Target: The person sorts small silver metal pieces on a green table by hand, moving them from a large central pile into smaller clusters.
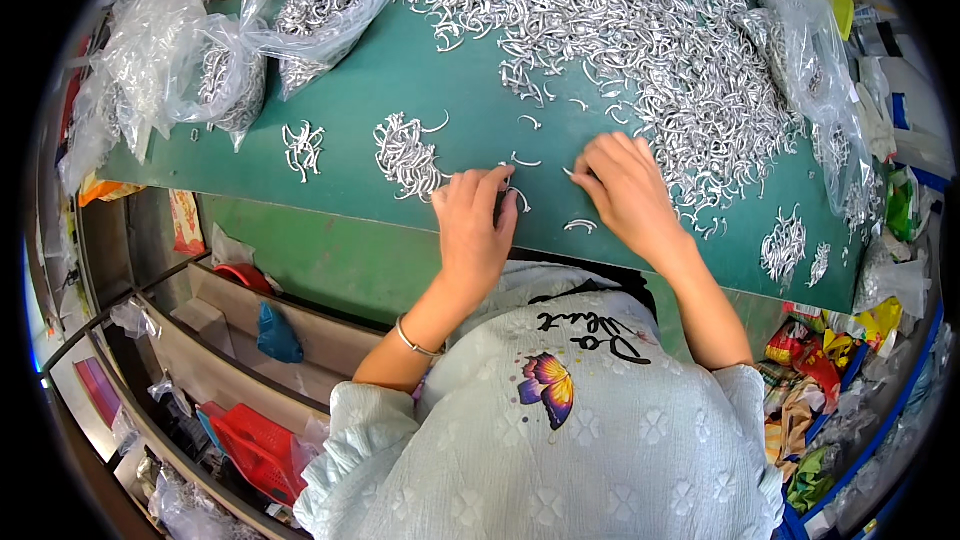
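Silver bits (405, 155) look part sorted mid-frame. Right hand (630, 190) pinches one; left hand's (472, 220) grip, can't tell. Next should take gentle pinching.

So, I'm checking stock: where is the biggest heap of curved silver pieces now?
In the head view, the biggest heap spreads from top centre to right across the green tabletop, beyond the right hand, with clear plastic bags along its right edge.
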Motion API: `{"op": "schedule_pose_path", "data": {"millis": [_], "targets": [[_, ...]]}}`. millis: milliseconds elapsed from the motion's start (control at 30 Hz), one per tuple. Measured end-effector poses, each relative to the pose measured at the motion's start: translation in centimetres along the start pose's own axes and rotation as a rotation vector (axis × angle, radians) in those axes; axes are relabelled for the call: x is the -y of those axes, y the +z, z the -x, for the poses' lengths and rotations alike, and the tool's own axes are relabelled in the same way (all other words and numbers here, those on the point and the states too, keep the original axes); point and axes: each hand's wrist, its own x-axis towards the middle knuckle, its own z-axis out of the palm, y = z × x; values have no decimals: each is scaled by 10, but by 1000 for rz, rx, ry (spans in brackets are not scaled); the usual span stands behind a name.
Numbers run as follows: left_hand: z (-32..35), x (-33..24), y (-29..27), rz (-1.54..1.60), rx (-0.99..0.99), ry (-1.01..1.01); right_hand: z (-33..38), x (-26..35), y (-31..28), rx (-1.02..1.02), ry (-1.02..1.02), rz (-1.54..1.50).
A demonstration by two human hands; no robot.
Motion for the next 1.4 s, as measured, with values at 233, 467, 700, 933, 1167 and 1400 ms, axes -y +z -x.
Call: {"op": "schedule_pose_path", "data": {"millis": [233, 467, 700, 933, 1167, 1400], "targets": [[0, 2, -5, -44, -41, 7, -29, 10, 26, -56, -38, -82], [-5, 9, -15, -93, -65, -45, -18, 10, 19, 4, -17, -42], [-3, 17, -13, -162, -79, -41, -24, 10, 27, 37, -98, -89], [-3, 9, -9, -87, -107, -23, -7, -6, -10, 1, 5, -281], [-19, -15, 16, 56, 66, 155, 12, -5, -6, 12, -18, -29], [-7, -7, 11, 82, 68, 89, 6, -9, 1, -98, 62, 43]]}}
